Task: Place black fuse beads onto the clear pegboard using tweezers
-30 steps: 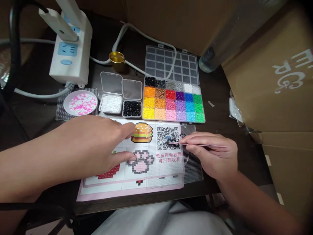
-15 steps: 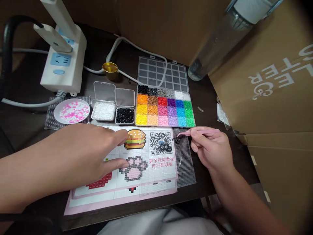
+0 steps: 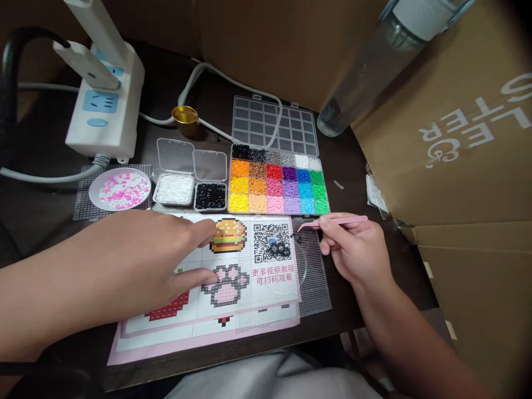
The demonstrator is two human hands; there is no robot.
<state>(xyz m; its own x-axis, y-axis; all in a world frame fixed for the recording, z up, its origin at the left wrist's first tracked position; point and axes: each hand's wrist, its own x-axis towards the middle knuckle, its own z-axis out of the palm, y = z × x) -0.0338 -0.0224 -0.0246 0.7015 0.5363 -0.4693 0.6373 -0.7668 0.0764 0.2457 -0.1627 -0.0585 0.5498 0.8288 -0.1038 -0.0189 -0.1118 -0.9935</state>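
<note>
Pink tweezers [image 3: 338, 220] are pinched in my right hand [image 3: 357, 244], their bent tip pointing left over a few black beads [image 3: 296, 237] on a clear pegboard [image 3: 313, 271]. More black beads [image 3: 279, 249] lie in a pile over a printed QR code. The pegboard overlaps a pattern sheet [image 3: 199, 331] with pink edges, which shows a burger [image 3: 228, 235] and a paw print [image 3: 226, 288]. Across the sheet's left part stretches my left hand [image 3: 166, 249], thumb and index finger apart with nothing between them; its other fingers are hidden.
Behind the sheet stands an open bead box [image 3: 279, 215] with many colours. Left of it are tubs of black beads [image 3: 210, 196] and white beads [image 3: 173, 189], and a dish [image 3: 95, 194] of pink and white beads. A power strip [image 3: 112, 130], gold cup [image 3: 185, 122] and bottle [image 3: 366, 77] stand behind.
The whole view has shifted slightly left. My right hand and the tweezers stay by the black beads, and my left hand keeps its pose.
</note>
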